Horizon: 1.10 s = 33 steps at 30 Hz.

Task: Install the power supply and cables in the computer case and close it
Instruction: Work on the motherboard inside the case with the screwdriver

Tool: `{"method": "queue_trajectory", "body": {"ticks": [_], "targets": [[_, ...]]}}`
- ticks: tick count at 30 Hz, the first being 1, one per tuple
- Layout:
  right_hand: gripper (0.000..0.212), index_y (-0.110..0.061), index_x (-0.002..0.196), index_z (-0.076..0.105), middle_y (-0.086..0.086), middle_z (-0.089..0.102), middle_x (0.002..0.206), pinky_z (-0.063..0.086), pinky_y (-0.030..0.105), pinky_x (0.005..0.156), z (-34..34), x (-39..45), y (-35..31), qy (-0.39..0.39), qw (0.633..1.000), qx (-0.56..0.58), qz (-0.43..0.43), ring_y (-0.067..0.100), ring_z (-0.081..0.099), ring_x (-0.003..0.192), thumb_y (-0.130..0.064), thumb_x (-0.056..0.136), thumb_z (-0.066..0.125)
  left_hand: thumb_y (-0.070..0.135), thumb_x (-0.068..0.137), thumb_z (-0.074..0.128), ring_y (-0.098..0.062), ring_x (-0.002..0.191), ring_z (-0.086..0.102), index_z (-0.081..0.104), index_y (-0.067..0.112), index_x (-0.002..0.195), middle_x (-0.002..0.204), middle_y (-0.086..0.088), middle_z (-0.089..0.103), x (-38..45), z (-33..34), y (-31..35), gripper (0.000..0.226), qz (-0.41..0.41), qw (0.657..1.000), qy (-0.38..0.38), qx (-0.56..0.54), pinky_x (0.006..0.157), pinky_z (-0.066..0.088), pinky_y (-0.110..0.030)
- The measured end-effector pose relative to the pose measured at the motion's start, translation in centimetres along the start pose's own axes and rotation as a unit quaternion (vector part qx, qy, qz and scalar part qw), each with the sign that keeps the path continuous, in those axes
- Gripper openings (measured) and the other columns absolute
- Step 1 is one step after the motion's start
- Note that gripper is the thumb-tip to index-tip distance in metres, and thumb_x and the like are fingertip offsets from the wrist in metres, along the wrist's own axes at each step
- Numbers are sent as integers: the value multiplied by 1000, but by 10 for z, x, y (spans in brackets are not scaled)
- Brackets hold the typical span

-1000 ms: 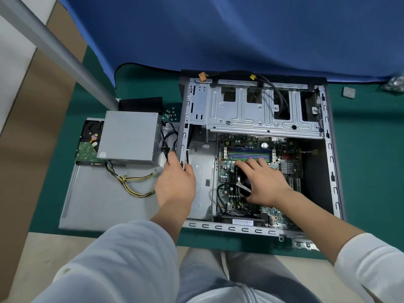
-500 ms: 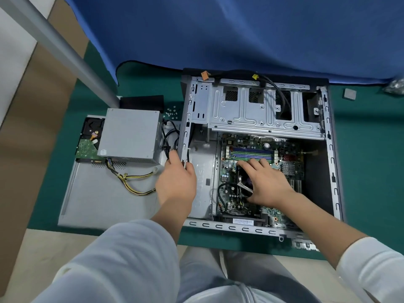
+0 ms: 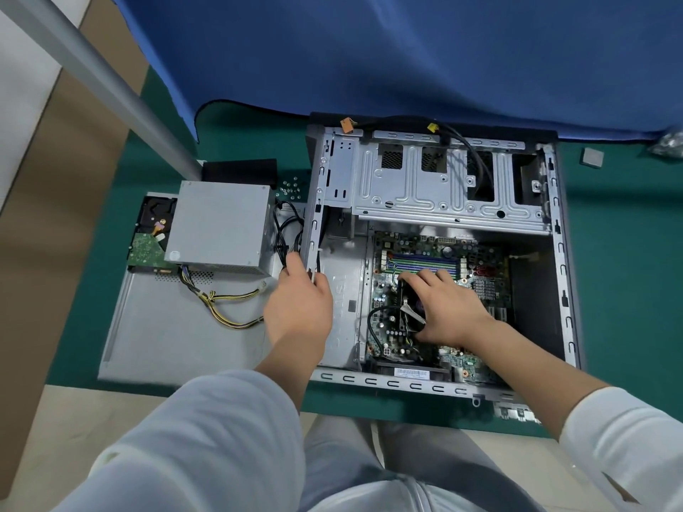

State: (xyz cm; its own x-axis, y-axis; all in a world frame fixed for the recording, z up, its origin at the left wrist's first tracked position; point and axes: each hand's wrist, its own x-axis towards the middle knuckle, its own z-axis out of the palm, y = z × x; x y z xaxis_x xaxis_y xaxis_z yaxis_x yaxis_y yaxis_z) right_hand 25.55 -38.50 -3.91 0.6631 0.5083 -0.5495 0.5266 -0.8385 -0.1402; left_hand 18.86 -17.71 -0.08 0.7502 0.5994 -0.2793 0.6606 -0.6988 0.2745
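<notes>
Here the left hand (image 3: 301,308) is gripping the computer case (image 3: 436,186) wall; the power supply (image 3: 221,227) is lying outside at ten o'clock of its fingers; the right hand (image 3: 449,308) is resting on the motherboard (image 3: 436,267), fingers loosely spread.

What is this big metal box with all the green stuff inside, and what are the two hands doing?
The camera sits on a person's head and looks down at their hands. The metal box is an open computer case lying on a green mat. The green part inside is the motherboard, the computer's main board. The left hand grips the case's left wall. The right hand rests on the cooler over the motherboard; what its fingers are doing is hidden. Outside, to the left, the grey power supply with yellow and black cables sits on the case's side panel, beside a hard drive. It is not installed yet.
</notes>
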Motion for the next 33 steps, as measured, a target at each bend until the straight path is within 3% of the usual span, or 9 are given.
{"method": "queue_trajectory", "body": {"ticks": [8, 20, 26, 33], "targets": [[109, -30, 146, 11, -4, 35, 136, 50, 32, 73, 2, 0, 0, 6, 1000, -2, 7, 21, 32, 123, -52, 63, 78, 26, 95, 38, -24, 62, 47, 35, 11, 119, 84, -7, 54, 0, 1, -1, 28, 5, 1000, 3, 0, 50, 30, -30], [111, -29, 148, 8, -3, 34, 141, 48, 34, 82, 1, 2, -4, 4, 1000, 4, 13, 24, 32, 126, -46, 65, 79, 26, 95, 38, -19, 55, 41, 35, 12, 117, 75, -1, 43, 1, 3, 0, 26, 2, 1000, 7, -3, 42, 21, -26], [109, -29, 146, 13, -5, 35, 140, 48, 32, 77, 4, 1, -1, 14, 1000, 13, 18, 21, 33, 126, -48, 63, 80, 25, 95, 37, -27, 64, 48, 34, 11, 122, 81, -6, 49, 0, 2, 0, 31, 2, 1000, 6, -13, 54, 34, -31], [108, -24, 143, 17, 0, 30, 141, 46, 41, 95, 5, 9, -2, -22, 999, 38, 18, 24, 28, 130, -44, 60, 83, 26, 95, 37, -29, 66, 49, 34, 10, 121, 80, -6, 48, 0, 1, 0, 30, 7, 1000, 7, -9, 55, 36, -33]]}}
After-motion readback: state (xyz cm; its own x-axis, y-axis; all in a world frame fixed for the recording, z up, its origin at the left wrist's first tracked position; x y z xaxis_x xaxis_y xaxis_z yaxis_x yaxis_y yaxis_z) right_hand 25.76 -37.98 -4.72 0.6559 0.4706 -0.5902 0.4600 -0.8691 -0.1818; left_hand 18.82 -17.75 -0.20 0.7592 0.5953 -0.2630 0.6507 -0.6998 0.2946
